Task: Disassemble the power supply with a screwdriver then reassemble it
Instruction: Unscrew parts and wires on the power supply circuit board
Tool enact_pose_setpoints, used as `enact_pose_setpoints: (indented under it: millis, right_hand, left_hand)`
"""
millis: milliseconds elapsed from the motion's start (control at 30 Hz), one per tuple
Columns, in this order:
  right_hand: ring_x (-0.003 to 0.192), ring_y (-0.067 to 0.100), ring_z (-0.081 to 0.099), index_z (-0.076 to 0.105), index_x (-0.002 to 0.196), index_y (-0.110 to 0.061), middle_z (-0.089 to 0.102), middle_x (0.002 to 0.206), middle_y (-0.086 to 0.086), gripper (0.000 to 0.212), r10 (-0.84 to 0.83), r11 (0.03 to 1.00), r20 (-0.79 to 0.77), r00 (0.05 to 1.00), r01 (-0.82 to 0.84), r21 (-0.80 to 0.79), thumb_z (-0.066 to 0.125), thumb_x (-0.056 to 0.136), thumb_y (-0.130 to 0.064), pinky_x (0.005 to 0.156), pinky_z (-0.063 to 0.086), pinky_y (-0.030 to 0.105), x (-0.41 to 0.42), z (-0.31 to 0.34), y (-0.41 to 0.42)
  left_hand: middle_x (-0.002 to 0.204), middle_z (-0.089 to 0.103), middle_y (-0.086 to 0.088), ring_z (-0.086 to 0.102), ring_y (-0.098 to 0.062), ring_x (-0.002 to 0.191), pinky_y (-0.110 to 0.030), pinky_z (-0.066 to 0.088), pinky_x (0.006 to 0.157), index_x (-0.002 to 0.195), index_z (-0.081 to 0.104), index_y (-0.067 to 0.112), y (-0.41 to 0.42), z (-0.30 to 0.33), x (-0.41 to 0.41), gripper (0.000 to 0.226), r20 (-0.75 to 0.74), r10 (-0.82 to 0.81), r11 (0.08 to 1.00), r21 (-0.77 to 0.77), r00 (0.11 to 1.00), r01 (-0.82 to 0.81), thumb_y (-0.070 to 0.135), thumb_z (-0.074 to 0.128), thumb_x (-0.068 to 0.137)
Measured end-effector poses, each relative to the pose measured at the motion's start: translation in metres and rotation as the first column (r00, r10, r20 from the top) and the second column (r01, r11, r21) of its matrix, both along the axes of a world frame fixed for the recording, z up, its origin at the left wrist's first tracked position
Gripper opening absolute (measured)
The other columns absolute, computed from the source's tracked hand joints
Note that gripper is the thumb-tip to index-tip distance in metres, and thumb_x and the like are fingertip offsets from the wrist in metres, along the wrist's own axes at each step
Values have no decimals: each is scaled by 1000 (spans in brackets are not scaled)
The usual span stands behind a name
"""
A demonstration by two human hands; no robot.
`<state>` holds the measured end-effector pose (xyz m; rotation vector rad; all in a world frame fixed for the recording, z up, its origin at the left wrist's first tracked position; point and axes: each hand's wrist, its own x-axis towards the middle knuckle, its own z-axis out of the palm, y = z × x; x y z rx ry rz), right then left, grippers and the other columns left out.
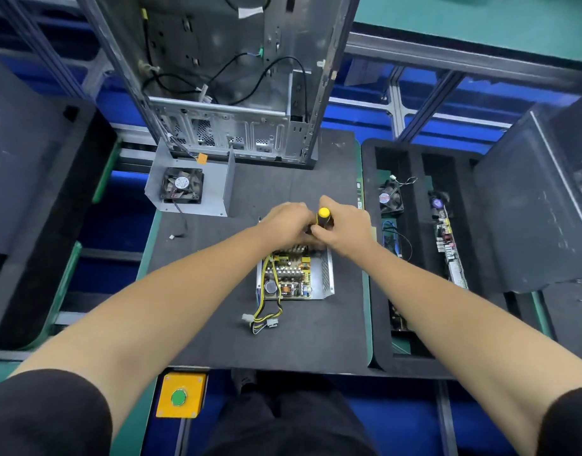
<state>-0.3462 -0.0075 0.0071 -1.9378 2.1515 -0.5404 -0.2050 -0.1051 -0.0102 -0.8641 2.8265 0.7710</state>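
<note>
open silver sheet-metal power supply tray with a green circuit board inside (pixel 327 278) sits mid tabletop on the dark grey foam mat (pixel 315 340), lid off, far end hidden under both hands. right hand (pixel 343 227) has its fingers curled round the black-and-yellow-handled screwdriver (pixel 324 217), held roughly upright, tip hidden. left hand (pixel 288 225) is just beside it, fingers bent down at the shaft or the case edge; cannot tell if they pinch anything. judged handling: tray is thin stiff metal, likely light-to-medium, edges may be sharp, perforated side wall gives grip; best held by the outer walls, not the board. board looks fragile, crowded with capacitors, coils, finned heatsink. bundle of yellow and black wires with white plastic plugs (pixel 265 319) trails off the near end, floppy, could snag if the tray is lifted. screws would be tiny and slippery, none visible. mat looks soft, matte, grippy. grey metal cover with a black fan (pixel 192 187) lies well apart at far left, bare steel computer chassis (pixel 237 93) upright behind it.
</note>
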Motion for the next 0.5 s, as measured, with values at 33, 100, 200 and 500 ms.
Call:
enact_pose_setpoints:
  millis: [33,100,200,500]
  right_hand:
    - [60,28,54,38,84,-26,52,58,-4,30,57,998,-31,998,-57,18,42,70,-53,53,30,32,-4,6,-1]
    - [61,26,58,45,92,-25,55,61,-6,34,177,984,-80,981,-174,42,40,70,-50,53,38,31,-13,20,-4]
    - [59,25,56,49,95,-24,52,66,-9,30,406,914,-229,885,-390,113,41,73,-43,52,44,33,-22,41,-11]
    - [65,25,53,25,87,-32,47,75,-11,24,560,820,-294,775,-466,333,48,83,-40,51,31,30,-17,59,-27]
  left_hand:
    - [87,59,-2,59,-26,81,-31,37,58,83,66,20,0,0,0,43,14,-2,1000,-24,1000,3,62,74,83]
    - [100,66,-6,62,-26,95,-36,50,76,105,71,14,2,0,-1,57,59,-12,999,-44,998,14,65,74,81]
    - [107,71,-7,65,-27,105,-41,52,90,112,71,12,5,1,-2,58,39,-17,999,-30,999,19,61,77,81]
    - [107,72,-8,65,-31,105,-40,53,85,111,70,16,4,7,-2,45,18,-48,998,28,999,47,54,75,86]
